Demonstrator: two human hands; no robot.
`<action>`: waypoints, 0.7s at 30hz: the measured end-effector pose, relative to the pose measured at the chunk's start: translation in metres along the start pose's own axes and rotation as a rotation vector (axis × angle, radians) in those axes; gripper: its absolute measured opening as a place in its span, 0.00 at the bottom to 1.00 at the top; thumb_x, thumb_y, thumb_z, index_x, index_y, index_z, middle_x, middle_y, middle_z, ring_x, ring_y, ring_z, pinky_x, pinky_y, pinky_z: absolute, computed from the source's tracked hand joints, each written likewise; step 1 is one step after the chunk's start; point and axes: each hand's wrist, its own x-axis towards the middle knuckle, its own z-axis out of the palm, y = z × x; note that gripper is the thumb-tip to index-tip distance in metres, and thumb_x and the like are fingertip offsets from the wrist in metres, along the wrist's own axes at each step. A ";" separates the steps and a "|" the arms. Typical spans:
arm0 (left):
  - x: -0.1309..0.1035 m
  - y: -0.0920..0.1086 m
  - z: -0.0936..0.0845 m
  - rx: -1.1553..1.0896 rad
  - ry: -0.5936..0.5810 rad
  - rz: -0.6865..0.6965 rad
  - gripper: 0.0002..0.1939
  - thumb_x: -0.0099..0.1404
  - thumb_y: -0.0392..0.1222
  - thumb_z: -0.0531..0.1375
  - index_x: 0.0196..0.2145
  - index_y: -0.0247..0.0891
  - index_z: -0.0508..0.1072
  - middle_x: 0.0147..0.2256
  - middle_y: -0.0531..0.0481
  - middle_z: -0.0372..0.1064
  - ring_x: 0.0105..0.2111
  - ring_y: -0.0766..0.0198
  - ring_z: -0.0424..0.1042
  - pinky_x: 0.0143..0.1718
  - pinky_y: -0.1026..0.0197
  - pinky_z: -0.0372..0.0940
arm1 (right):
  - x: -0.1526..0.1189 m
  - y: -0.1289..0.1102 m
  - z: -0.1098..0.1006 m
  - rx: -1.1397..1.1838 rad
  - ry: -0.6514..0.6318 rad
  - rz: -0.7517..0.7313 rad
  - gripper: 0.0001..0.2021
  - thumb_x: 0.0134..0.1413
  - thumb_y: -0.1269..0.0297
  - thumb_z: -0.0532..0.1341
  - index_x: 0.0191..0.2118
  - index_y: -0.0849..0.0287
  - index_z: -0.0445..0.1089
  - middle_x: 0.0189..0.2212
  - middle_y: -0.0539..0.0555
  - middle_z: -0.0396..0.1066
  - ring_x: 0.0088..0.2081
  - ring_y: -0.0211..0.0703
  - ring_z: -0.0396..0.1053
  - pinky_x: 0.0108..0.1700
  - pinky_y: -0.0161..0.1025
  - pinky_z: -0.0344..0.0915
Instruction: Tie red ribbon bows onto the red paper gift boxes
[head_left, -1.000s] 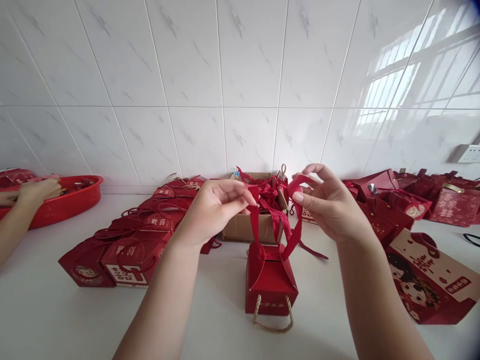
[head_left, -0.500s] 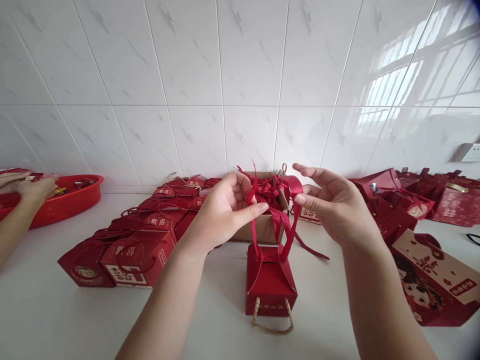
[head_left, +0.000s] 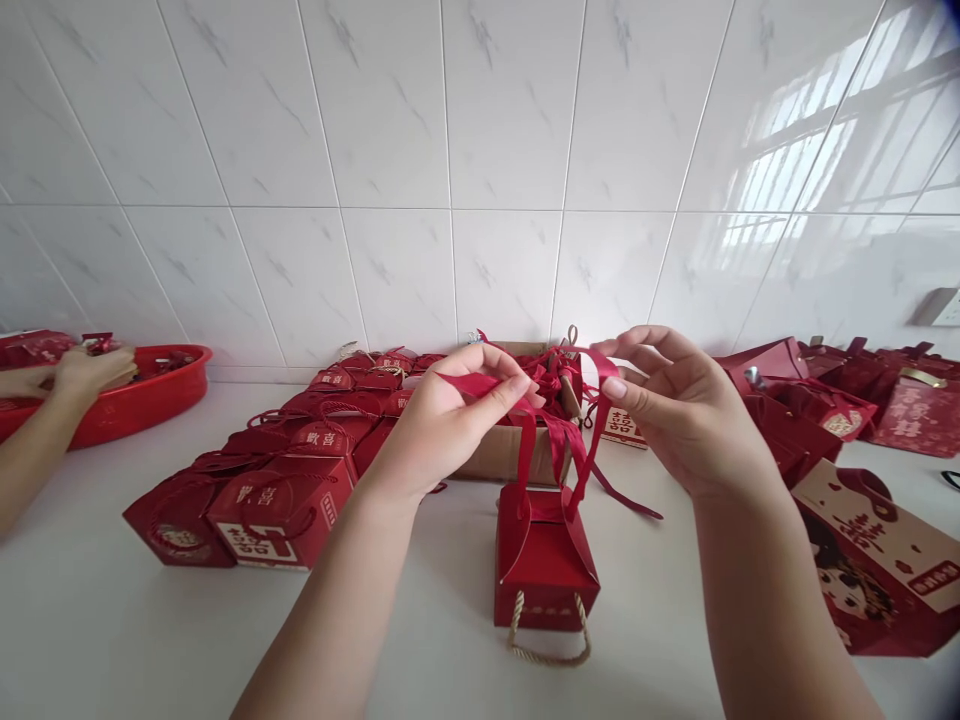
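Observation:
A small red gift box (head_left: 546,570) with a beige rope handle (head_left: 551,658) stands on the white counter in front of me. Two ends of a red ribbon (head_left: 528,455) rise from its folded top. My left hand (head_left: 457,420) pinches one end between thumb and fingers, with the tip lying across the palm. Between thumb and forefinger, my right hand (head_left: 667,410) grips the other end, which loops over toward the left hand. Behind the ribbon sits a cardboard box (head_left: 491,455) full of loose red ribbons (head_left: 551,385), one trailing onto the counter.
Rows of red gift boxes (head_left: 281,500) stand at left. Beyond them, another person's hands (head_left: 82,370) work over a red basin (head_left: 169,390). At right lie a box with a cartoon figure (head_left: 877,560) and several red bags (head_left: 911,400). A tiled wall (head_left: 390,260) rises behind.
My left hand has laid its ribbon end over sideways, where it stood upright before. My right hand has shifted slightly right, drawing its ribbon out. The other person's hands have moved over the basin.

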 end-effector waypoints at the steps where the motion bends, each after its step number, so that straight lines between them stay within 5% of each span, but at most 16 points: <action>1: 0.000 0.000 0.000 -0.005 0.002 -0.004 0.08 0.64 0.44 0.60 0.33 0.37 0.68 0.33 0.49 0.72 0.38 0.64 0.72 0.43 0.60 0.65 | 0.000 0.000 0.000 0.016 -0.010 0.011 0.14 0.43 0.73 0.70 0.35 0.53 0.68 0.40 0.50 0.71 0.36 0.36 0.71 0.37 0.33 0.72; 8: 0.000 -0.002 -0.003 -0.081 -0.072 -0.014 0.10 0.60 0.35 0.62 0.40 0.39 0.68 0.38 0.50 0.68 0.41 0.64 0.69 0.42 0.62 0.64 | 0.001 -0.001 -0.002 0.095 -0.083 0.035 0.07 0.47 0.75 0.67 0.28 0.57 0.70 0.34 0.49 0.73 0.35 0.31 0.70 0.37 0.26 0.69; 14: -0.004 0.002 -0.003 -0.144 -0.163 -0.001 0.10 0.59 0.28 0.60 0.34 0.39 0.62 0.34 0.53 0.63 0.37 0.68 0.65 0.37 0.65 0.62 | -0.002 -0.002 0.003 0.058 -0.091 -0.031 0.07 0.48 0.75 0.67 0.30 0.57 0.72 0.33 0.50 0.73 0.35 0.34 0.71 0.38 0.30 0.70; 21: -0.003 0.002 -0.004 -0.181 -0.265 0.053 0.12 0.61 0.26 0.58 0.36 0.40 0.60 0.39 0.51 0.62 0.43 0.65 0.65 0.43 0.62 0.63 | -0.002 -0.001 0.004 0.042 -0.029 -0.091 0.09 0.47 0.78 0.66 0.28 0.54 0.72 0.34 0.46 0.74 0.36 0.31 0.71 0.38 0.27 0.71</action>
